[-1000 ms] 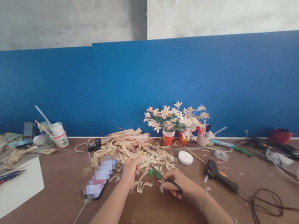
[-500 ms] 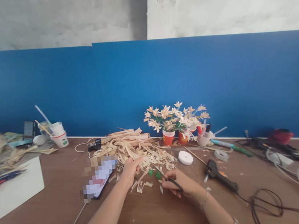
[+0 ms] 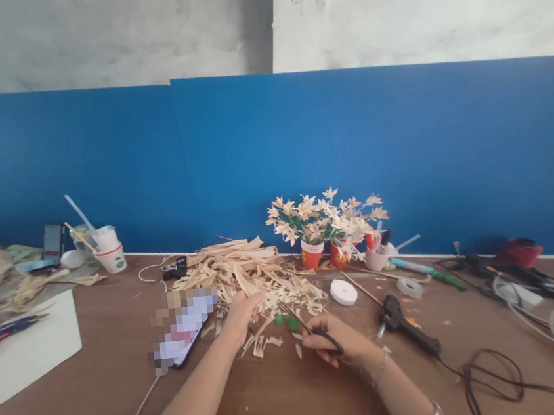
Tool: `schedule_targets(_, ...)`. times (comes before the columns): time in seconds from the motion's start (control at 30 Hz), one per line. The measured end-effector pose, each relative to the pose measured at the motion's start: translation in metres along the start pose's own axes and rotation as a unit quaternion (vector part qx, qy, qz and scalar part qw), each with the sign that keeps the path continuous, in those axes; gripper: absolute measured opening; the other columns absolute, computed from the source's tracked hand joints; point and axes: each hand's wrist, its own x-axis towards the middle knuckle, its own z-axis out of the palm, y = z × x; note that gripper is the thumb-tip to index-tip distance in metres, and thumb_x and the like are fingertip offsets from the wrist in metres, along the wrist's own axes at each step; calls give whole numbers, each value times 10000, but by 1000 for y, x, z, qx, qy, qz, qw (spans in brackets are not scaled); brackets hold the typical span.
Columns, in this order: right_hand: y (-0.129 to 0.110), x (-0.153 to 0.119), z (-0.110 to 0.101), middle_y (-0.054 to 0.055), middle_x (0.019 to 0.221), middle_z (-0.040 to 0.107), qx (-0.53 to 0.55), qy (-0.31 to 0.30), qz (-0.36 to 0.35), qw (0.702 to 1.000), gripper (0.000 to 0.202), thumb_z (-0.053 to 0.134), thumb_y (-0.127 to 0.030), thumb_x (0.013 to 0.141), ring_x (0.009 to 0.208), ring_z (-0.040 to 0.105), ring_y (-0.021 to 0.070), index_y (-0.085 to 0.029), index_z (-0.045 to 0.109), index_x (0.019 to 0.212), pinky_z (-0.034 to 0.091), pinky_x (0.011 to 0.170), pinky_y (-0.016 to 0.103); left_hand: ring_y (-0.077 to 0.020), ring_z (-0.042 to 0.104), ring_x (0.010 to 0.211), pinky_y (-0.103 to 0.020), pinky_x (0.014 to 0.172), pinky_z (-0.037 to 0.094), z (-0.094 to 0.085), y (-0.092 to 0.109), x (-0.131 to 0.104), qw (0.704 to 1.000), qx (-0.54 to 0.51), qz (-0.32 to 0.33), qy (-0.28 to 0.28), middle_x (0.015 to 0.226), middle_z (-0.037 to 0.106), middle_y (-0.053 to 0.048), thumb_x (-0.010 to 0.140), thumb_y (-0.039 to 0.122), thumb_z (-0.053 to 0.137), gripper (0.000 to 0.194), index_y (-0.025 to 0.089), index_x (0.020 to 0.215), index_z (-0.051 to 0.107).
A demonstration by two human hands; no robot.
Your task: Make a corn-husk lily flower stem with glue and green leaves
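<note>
Dry pale husk strips (image 3: 258, 262) lie in a heap at the middle of the brown table. At the heap's front edge, my left hand (image 3: 241, 313) is closed on a pale husk piece whose ends show above its fingers. My right hand (image 3: 328, 341) grips dark-handled scissors (image 3: 325, 338), with the blades pointing up and left toward the left hand. Two small green pieces (image 3: 286, 322) lie between the hands. Small husk scraps (image 3: 266, 346) are scattered in front of the heap.
A phone (image 3: 191, 329) lies left of my left hand. Beyond my right hand are a white roll (image 3: 344, 292) and a black glue gun (image 3: 408, 329) with its cord. Husk flowers (image 3: 307, 214) stand in red cups (image 3: 312, 255) by the blue partition (image 3: 299, 132).
My right hand and the scissors have shifted very slightly to the right. My left hand is almost unmoved.
</note>
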Motion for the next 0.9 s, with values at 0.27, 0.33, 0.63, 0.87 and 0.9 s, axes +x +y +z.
schedule_targets(0.27,-6,-3,2,-76,384,466,16,26,-1,1000,374,659,-493,654,281,343,38,-147,539,727,196,288,153,-47,236,376,-188,390,152,-1,1,0,1000,9,0,-18,388,330,98,613,284,650,237,176,538,453)
schedule_targets(0.33,-7,-2,2,-68,411,484,29,44,-17,998,370,640,-496,672,297,366,40,-152,521,738,161,296,157,-46,230,373,-190,390,149,0,2,-1,1000,14,-2,-20,383,325,100,614,288,655,240,177,537,456)
schedule_targets(0.63,-11,14,29,-35,606,569,114,207,-74,969,421,727,-379,595,513,511,97,-179,466,859,295,412,171,-90,397,405,-196,406,257,12,-9,-8,999,45,-8,-27,386,442,69,579,257,704,187,161,541,548)
schedule_targets(0.87,-11,17,34,-57,564,506,138,257,-78,953,475,755,-429,537,451,424,73,-186,465,824,292,416,191,-96,413,404,-196,400,274,19,-11,-12,998,35,-19,-46,375,454,61,569,248,707,174,158,526,565)
schedule_targets(0.9,-10,17,34,-56,561,506,135,260,-77,953,475,755,-429,537,455,423,74,-185,467,825,291,417,191,-96,411,400,-196,397,272,20,-11,-13,998,32,-21,-47,370,450,62,567,244,709,174,160,520,564)
